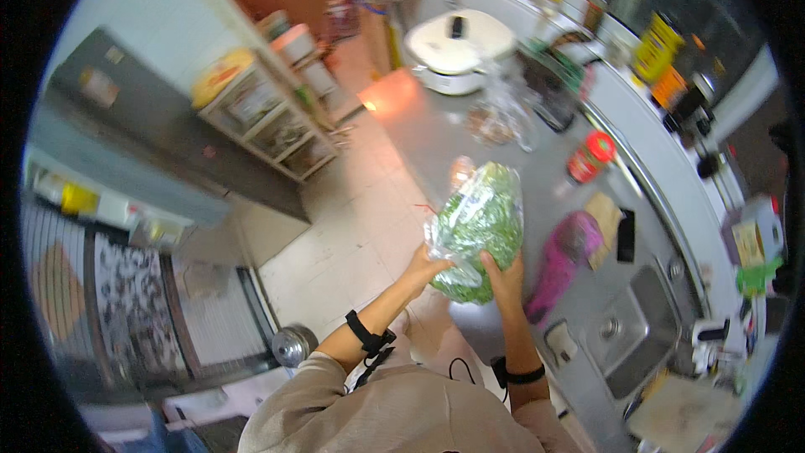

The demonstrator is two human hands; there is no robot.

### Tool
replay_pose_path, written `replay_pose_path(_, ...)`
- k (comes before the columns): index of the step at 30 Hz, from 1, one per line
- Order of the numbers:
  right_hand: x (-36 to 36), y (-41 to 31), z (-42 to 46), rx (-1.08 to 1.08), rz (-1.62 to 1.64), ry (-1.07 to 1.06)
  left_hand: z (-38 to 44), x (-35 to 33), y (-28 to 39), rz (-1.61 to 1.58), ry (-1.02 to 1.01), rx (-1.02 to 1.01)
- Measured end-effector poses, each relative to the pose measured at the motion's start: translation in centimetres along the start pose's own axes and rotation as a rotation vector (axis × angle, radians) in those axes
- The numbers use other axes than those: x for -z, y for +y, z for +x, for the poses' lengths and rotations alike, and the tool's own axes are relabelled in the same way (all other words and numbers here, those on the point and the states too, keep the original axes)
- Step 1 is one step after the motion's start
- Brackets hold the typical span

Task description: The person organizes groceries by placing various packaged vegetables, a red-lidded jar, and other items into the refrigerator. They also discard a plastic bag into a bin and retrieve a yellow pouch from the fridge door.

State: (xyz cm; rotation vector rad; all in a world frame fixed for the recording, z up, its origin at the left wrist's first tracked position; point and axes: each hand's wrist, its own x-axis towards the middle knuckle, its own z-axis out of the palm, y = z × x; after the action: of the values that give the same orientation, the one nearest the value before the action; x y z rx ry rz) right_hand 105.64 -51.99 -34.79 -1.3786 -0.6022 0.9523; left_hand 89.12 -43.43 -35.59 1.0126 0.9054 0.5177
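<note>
A clear plastic bag of leafy green vegetables is held up in front of me, over the edge of the steel counter. My left hand grips the bag's loose plastic at its lower left. On the lower right side, my right hand holds it with the thumb lying over the leaves. Just behind the bag, a small orange-tinted packet shows, partly hidden. A pink plastic bag with something inside lies on the counter to the right of my right hand.
A white electric cooker stands at the counter's far end, near a clear plastic bag. A red-lidded jar, a black phone-like object and a steel sink are rightward. Left are shelves and a refrigerator.
</note>
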Motion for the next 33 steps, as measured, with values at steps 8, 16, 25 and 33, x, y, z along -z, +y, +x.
replay_pose_path(8, -13.6, -0.2, -5.5, 0.188, -0.206, -0.391, -11.6, 12.8, -1.6, -0.382, 0.081, -0.137)
replay_pose_path(16, -31.9, 1.1, -14.0, 0.265, -0.222, -0.854, -26.5, 26.2, -1.6, -0.503, 0.406, -0.227)
replay_pose_path(25, -50.3, 2.5, -22.7, 0.166, -0.081, -1.299, -39.9, 37.2, 0.1, -0.596, 0.981, -0.372)
replay_pose_path(33, -62.8, 2.3, -25.8, 0.386, -0.153, -1.509, -44.2, 47.8, 3.7, -0.668, 1.252, -0.591)
